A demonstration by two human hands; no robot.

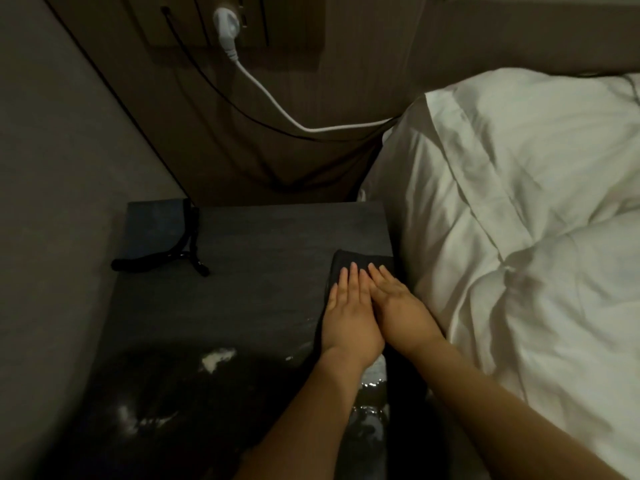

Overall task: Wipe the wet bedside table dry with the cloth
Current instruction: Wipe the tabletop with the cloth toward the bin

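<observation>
Filling the right half of the frame, white bedding [519,220] lies beside the dark counter [249,271], which shows wet glare patches at lower center. Dark cloth [349,261] sits at the counter's right edge, center frame; left hand [349,320] and right hand [398,310] press it flat, fingers straight, grip on nothing. Black tripod [173,258] stands upper left of counter.

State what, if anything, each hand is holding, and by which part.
Nothing is gripped. The left hand and right hand lie flat, fingers straight, pressing on top of the dark cloth on the bedside table.
</observation>
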